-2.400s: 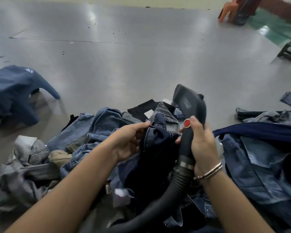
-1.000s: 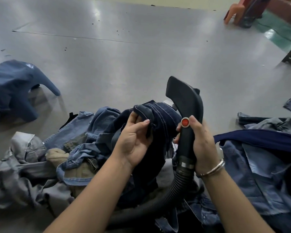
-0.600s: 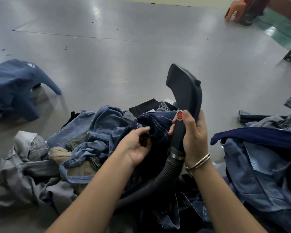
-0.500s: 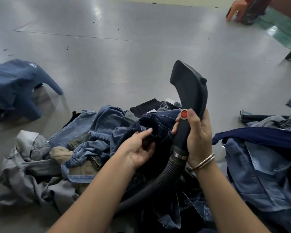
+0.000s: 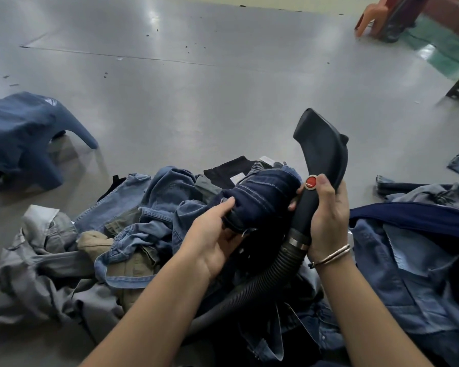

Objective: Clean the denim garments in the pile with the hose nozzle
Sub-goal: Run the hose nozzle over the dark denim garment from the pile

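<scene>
The left hand [image 5: 212, 231] grips dark jeans [image 5: 263, 197]; the right hand [image 5: 326, 215] grips the nozzle [image 5: 321, 152]. Loose folds could probably clog the nozzle's mouth or slip free.

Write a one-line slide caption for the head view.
Left hand grips dark blue denim garment beside black hose nozzle held by right hand.

Your left hand [image 5: 212, 239] grips dark navy denim [image 5: 263, 197] with pale contrast stitching. Your right hand [image 5: 326, 213] holds a matte black nozzle [image 5: 321, 149] with a red button [image 5: 311, 182], above a black ribbed hose [image 5: 265, 282]. Left of your hands lie faded blue jeans [image 5: 167, 189], a khaki piece [image 5: 96, 241] and grey cloth [image 5: 37, 274]. The floor [image 5: 196, 96] is glossy grey.
</scene>
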A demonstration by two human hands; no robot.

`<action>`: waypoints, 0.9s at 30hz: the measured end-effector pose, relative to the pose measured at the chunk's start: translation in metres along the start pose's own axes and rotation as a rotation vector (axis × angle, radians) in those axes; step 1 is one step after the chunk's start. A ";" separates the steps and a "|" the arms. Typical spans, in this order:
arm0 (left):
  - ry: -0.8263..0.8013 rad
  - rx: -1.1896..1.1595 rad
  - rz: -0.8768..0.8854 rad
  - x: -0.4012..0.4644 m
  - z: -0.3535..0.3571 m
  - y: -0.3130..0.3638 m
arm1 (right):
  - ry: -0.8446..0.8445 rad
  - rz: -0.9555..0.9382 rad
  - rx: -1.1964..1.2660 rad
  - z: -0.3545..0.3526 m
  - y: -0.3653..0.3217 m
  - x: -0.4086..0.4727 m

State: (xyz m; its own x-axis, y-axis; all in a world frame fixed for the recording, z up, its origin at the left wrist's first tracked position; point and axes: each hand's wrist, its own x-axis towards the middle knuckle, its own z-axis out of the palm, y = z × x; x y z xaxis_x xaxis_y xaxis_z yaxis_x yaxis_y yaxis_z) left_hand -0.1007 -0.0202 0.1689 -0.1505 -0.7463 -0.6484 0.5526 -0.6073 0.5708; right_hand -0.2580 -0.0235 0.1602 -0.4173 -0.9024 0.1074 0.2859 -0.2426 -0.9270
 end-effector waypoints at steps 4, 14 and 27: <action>-0.008 -0.032 -0.010 -0.002 0.001 0.000 | 0.010 -0.047 0.022 0.004 -0.002 0.002; -0.318 -0.503 0.068 -0.007 0.003 -0.001 | -0.026 0.158 -0.077 0.007 0.022 -0.013; -0.159 -0.663 0.365 0.018 -0.018 0.041 | -0.664 0.350 -0.203 -0.012 -0.034 -0.052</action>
State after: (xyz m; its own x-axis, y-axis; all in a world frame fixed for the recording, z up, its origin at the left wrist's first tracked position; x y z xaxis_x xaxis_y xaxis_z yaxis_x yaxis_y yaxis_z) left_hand -0.0657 -0.0534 0.1720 0.0470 -0.9285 -0.3684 0.9576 -0.0631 0.2812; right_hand -0.2563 0.0362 0.1818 0.2908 -0.9542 -0.0701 0.1153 0.1077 -0.9875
